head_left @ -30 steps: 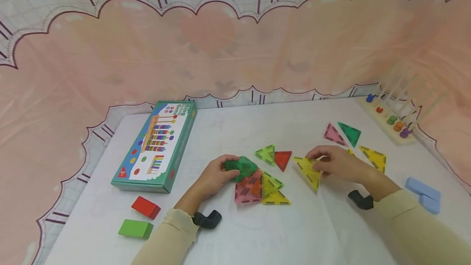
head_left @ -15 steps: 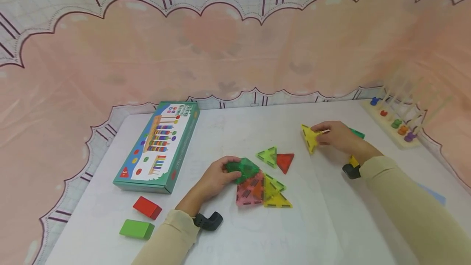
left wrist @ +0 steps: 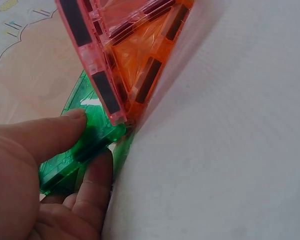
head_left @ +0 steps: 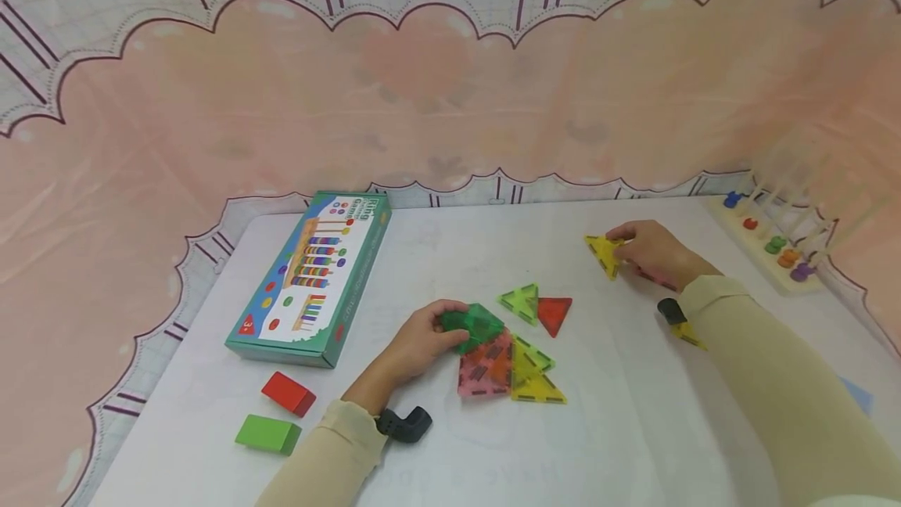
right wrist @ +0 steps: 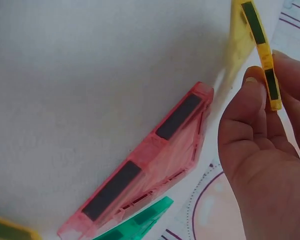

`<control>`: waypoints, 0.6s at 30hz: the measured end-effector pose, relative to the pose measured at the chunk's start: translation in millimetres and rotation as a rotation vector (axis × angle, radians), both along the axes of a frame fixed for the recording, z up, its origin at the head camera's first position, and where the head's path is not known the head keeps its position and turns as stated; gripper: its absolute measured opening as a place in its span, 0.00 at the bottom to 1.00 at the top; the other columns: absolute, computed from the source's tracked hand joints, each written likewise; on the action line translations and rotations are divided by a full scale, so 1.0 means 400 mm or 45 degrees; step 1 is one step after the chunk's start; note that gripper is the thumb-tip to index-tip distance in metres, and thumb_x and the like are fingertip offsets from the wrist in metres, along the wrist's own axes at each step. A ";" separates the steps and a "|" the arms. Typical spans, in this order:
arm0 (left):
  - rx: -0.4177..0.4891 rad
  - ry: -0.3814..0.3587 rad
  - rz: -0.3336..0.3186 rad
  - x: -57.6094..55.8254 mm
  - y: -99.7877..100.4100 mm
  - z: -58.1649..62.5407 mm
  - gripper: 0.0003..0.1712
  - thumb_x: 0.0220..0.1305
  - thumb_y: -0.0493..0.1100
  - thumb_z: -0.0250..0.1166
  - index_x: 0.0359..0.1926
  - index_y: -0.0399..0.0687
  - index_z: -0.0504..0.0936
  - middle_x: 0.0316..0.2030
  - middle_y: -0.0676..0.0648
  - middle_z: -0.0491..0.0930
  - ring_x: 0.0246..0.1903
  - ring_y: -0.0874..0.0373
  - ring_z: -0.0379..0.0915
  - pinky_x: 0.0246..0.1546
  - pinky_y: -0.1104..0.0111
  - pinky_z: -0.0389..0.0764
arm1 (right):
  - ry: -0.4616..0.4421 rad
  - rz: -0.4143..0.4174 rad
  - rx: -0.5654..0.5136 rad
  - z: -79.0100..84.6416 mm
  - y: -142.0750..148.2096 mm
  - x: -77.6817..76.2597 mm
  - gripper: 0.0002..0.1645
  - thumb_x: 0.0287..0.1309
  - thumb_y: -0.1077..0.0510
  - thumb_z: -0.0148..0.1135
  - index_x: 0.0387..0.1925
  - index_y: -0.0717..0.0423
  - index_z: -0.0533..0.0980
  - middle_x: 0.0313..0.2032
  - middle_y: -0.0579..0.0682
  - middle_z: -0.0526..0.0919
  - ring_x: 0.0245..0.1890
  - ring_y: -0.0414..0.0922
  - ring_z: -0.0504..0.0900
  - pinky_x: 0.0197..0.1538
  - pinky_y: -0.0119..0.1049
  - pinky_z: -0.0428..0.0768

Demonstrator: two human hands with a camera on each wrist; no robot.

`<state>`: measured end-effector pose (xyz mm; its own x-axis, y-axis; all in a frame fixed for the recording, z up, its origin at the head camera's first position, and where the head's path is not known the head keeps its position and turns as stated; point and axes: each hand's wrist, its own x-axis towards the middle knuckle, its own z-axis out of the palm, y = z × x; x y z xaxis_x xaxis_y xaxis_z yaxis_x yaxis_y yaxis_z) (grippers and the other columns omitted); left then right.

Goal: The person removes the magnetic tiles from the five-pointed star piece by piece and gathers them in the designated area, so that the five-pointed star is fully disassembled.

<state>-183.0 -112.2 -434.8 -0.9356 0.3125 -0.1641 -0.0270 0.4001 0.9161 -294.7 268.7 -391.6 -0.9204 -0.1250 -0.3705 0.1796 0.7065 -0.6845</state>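
While the right hand (head_left: 655,253) pinches a yellow triangle (head_left: 603,253) between thumb and fingers at the right of the head view, the left hand (head_left: 422,339) grips dark-green tiling (head_left: 486,325) near the centre, at the upper left end of a cluster. The relation that seems to matter most is that the held triangle sits just left of the right hand, its long edge slanting from upper left to lower right, with the cluster well apart toward the lower left and the left hand much nearer to it. Whether the held triangle touches the table (head_left: 436,257) cannot be told.

Counted in the cluster, besides the dark green: pink tiling (head_left: 472,382), one orange triangle (head_left: 500,370), one light-green triangle (head_left: 538,356) and one lower yellow triangle (head_left: 538,391); overlaps hide the number of pink and dark-green layers. Between cluster and right hand lie one loose light-green triangle (head_left: 522,303) and one red triangle (head_left: 554,313). Around the right wrist are one pink triangle (right wrist: 140,165), one green tile (right wrist: 135,222) and one partly covered yellow tile (head_left: 686,332). At lower left are one red block (head_left: 288,393) and one green block (head_left: 267,434), below one box (head_left: 320,272).
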 end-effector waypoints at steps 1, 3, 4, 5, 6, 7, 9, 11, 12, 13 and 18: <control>-0.006 0.003 0.001 0.001 0.000 0.000 0.21 0.52 0.49 0.66 0.49 0.59 0.74 0.35 0.49 0.75 0.32 0.58 0.69 0.34 0.66 0.70 | 0.013 0.008 0.015 -0.002 0.000 -0.003 0.28 0.56 0.59 0.52 0.60 0.55 0.64 0.58 0.59 0.62 0.49 0.54 0.63 0.40 0.40 0.69; -0.015 0.012 0.001 -0.003 -0.003 -0.009 0.21 0.52 0.49 0.66 0.49 0.60 0.74 0.34 0.49 0.74 0.31 0.58 0.68 0.33 0.66 0.70 | 0.033 0.005 0.037 -0.005 0.000 -0.007 0.28 0.57 0.59 0.52 0.60 0.56 0.64 0.58 0.59 0.62 0.49 0.55 0.63 0.44 0.43 0.69; -0.015 0.013 0.000 -0.003 -0.001 -0.010 0.21 0.52 0.49 0.66 0.49 0.60 0.74 0.33 0.49 0.74 0.31 0.58 0.68 0.33 0.66 0.70 | 0.050 0.000 0.054 -0.006 0.003 -0.007 0.28 0.57 0.58 0.52 0.60 0.56 0.63 0.58 0.59 0.62 0.50 0.55 0.63 0.46 0.46 0.68; -0.016 0.014 -0.001 -0.003 -0.001 -0.010 0.21 0.52 0.49 0.66 0.49 0.60 0.74 0.33 0.50 0.74 0.31 0.58 0.68 0.33 0.66 0.70 | 0.066 -0.010 0.068 -0.006 0.005 -0.007 0.28 0.58 0.57 0.52 0.61 0.56 0.63 0.59 0.59 0.62 0.52 0.56 0.62 0.49 0.49 0.66; -0.015 0.017 -0.002 -0.003 0.000 -0.010 0.21 0.52 0.49 0.66 0.49 0.60 0.74 0.34 0.49 0.75 0.31 0.58 0.68 0.33 0.66 0.70 | 0.077 -0.026 0.073 -0.004 0.007 -0.005 0.29 0.58 0.56 0.53 0.61 0.55 0.62 0.60 0.59 0.61 0.53 0.56 0.62 0.51 0.51 0.64; -0.020 0.016 0.000 -0.003 0.001 -0.010 0.21 0.52 0.49 0.66 0.48 0.61 0.74 0.34 0.50 0.74 0.31 0.58 0.68 0.33 0.66 0.70 | 0.092 -0.041 0.084 -0.001 0.008 -0.002 0.30 0.59 0.54 0.53 0.62 0.54 0.61 0.60 0.59 0.61 0.55 0.57 0.61 0.53 0.54 0.62; -0.032 0.016 0.003 -0.003 0.002 -0.010 0.20 0.52 0.50 0.66 0.48 0.62 0.74 0.33 0.50 0.74 0.30 0.58 0.67 0.32 0.66 0.70 | 0.150 -0.051 0.103 0.007 0.010 0.009 0.31 0.59 0.51 0.53 0.62 0.54 0.60 0.61 0.59 0.60 0.58 0.59 0.58 0.55 0.56 0.57; -0.041 0.024 0.001 -0.003 0.003 -0.010 0.20 0.52 0.50 0.66 0.48 0.62 0.74 0.32 0.49 0.73 0.30 0.58 0.66 0.32 0.66 0.70 | 0.209 -0.040 0.105 0.017 0.005 0.025 0.32 0.59 0.48 0.53 0.62 0.54 0.61 0.61 0.59 0.60 0.59 0.59 0.57 0.56 0.57 0.55; -0.044 0.025 0.001 -0.003 0.003 -0.010 0.20 0.52 0.50 0.66 0.48 0.62 0.74 0.31 0.49 0.73 0.29 0.58 0.66 0.31 0.66 0.69 | 0.226 -0.024 0.092 0.022 0.001 0.036 0.32 0.59 0.47 0.54 0.62 0.54 0.61 0.60 0.60 0.61 0.58 0.59 0.58 0.55 0.57 0.58; -0.048 0.024 0.004 -0.003 0.003 -0.010 0.20 0.52 0.50 0.66 0.48 0.62 0.74 0.31 0.49 0.73 0.29 0.58 0.66 0.31 0.66 0.69 | 0.257 0.005 0.084 0.024 -0.005 0.048 0.31 0.59 0.47 0.54 0.61 0.55 0.62 0.59 0.60 0.63 0.57 0.59 0.60 0.54 0.56 0.60; -0.047 0.025 0.013 -0.001 0.002 -0.007 0.20 0.52 0.50 0.66 0.48 0.62 0.75 0.31 0.50 0.73 0.30 0.58 0.66 0.32 0.66 0.69 | 0.260 0.194 0.055 0.017 -0.047 0.126 0.29 0.55 0.45 0.58 0.56 0.52 0.68 0.51 0.54 0.72 0.51 0.52 0.68 0.48 0.48 0.70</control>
<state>-183.6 -111.5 -437.5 -0.9419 0.2969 -0.1568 -0.0135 0.4332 0.9012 -244.3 249.8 -384.8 -0.9484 -0.2561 -0.1868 -0.0701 0.7440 -0.6644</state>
